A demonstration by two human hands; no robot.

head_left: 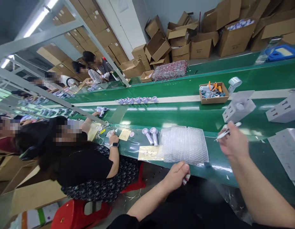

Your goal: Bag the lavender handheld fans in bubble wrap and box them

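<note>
My right hand is closed around a slim white pen-like tool with a thin pointed tip, held above the green bench. Near the bench's front edge my left hand is also closed, and a small white piece I cannot identify pokes out below its fingers. Between the hands, a flat stack of bubble wrap bags lies on the bench. Just left of the stack are two white handheld fans and a yellowish paper note with handwriting.
An open white box and more white cartons stand at right. Behind are a small cardboard tray of parts, a tape roll and a row of fans. A co-worker sits close on my left, hands on the bench.
</note>
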